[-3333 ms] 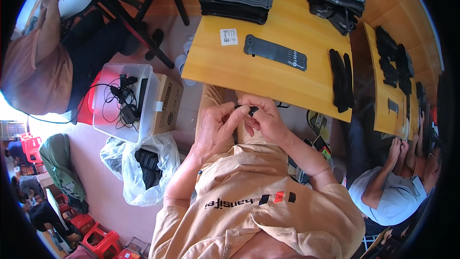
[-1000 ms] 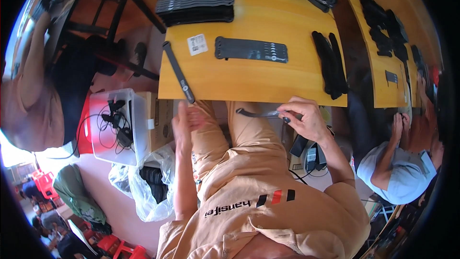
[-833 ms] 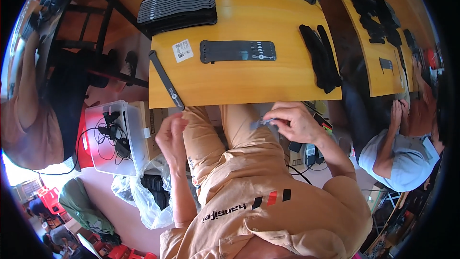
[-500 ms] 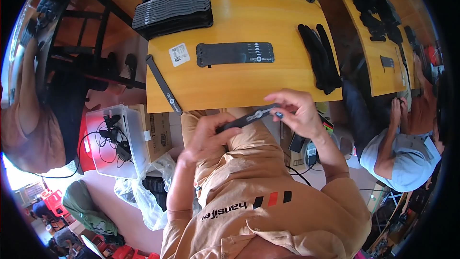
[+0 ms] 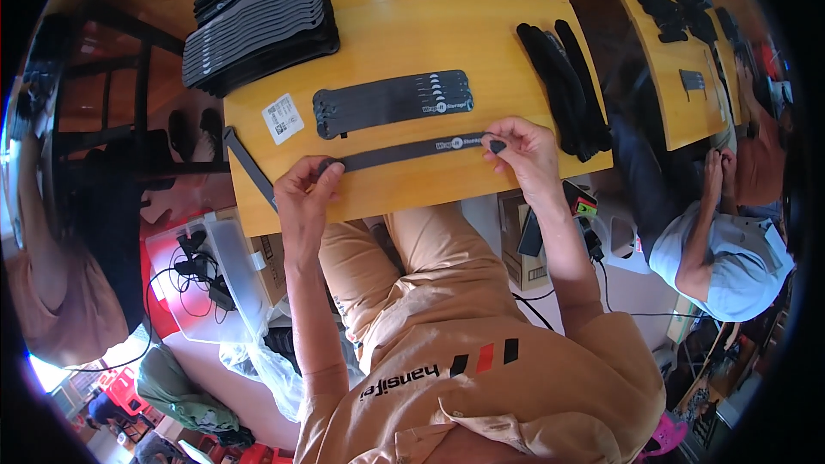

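A black strap (image 5: 404, 153) with pale print is stretched between my two hands, low over the near part of the yellow table (image 5: 378, 193). My left hand (image 5: 308, 185) pinches its left end, and my right hand (image 5: 526, 155) grips its right end between thumb and fingers. Just beyond it lies a fanned row of similar black straps (image 5: 378, 105), their printed ends to the right. A single loose strap (image 5: 249, 163) rests along the table's left edge. Near that strap sits a white printed label (image 5: 283, 119).
A tall stack of straps (image 5: 258, 26) stands at the far left, and black straps (image 5: 563, 90) lie at the right edge. Below left is a clear plastic bin (image 5: 202, 279) with black cables. Co-workers sit on both sides, one in a light blue shirt (image 5: 718, 262).
Both hands have moved forward from above my lap to over the table. They have spread apart, and the strap between them is now pulled out straight.
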`<state>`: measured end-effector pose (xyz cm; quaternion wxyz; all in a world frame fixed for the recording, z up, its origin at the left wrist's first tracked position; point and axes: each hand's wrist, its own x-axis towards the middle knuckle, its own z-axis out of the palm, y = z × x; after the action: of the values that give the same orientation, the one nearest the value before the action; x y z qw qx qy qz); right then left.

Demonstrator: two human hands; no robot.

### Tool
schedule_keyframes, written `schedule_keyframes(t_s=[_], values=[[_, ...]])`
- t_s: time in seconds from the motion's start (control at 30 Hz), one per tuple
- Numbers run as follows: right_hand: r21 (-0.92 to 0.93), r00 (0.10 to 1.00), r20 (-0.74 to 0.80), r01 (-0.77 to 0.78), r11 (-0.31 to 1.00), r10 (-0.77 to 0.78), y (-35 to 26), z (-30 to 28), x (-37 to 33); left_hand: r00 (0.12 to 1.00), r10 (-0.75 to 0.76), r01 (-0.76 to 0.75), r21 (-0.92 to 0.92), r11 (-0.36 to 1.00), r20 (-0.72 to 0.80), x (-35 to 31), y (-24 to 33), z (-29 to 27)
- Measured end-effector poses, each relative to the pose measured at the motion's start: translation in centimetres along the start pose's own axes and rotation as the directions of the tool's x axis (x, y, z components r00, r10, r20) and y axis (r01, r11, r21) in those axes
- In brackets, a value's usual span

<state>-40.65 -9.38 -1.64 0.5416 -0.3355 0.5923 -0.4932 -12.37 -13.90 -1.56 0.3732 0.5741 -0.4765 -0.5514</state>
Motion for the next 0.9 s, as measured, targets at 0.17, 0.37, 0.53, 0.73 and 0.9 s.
schedule_keyframes(t_s=[0.17, 0.37, 0.53, 0.73, 0.9], values=[[-0.171, 0.983, -0.096, 0.138, 0.976, -0.156, 0.6, 1.1, 2.3, 0.99, 0.018, -0.028, -0.067, 0.997, -0.138, 2.0, -0.9, 0.6], [-0.302, 0.961, -0.102, 0.215, 0.929, -0.255, 1.7, 1.0, 3.5, 0.973, 0.053, -0.055, -0.004, 0.998, -0.224, 2.7, -1.2, 1.3], [-0.187, 0.964, -0.181, 0.16, 0.969, -0.194, 2.2, 1.5, 3.9, 0.963, 0.049, -0.029, 0.078, 0.997, -0.265, 2.9, -0.8, 1.7], [-0.201, 0.951, -0.211, 0.184, 0.962, -0.226, 2.3, 1.7, 4.0, 0.954, 0.074, -0.046, 0.104, 0.993, -0.29, 3.3, -0.9, 2.1], [-0.233, 0.944, -0.212, 0.201, 0.951, -0.252, 2.4, 1.7, 4.0, 0.947, 0.11, -0.067, 0.149, 0.987, -0.301, 3.3, -1.0, 2.2]])
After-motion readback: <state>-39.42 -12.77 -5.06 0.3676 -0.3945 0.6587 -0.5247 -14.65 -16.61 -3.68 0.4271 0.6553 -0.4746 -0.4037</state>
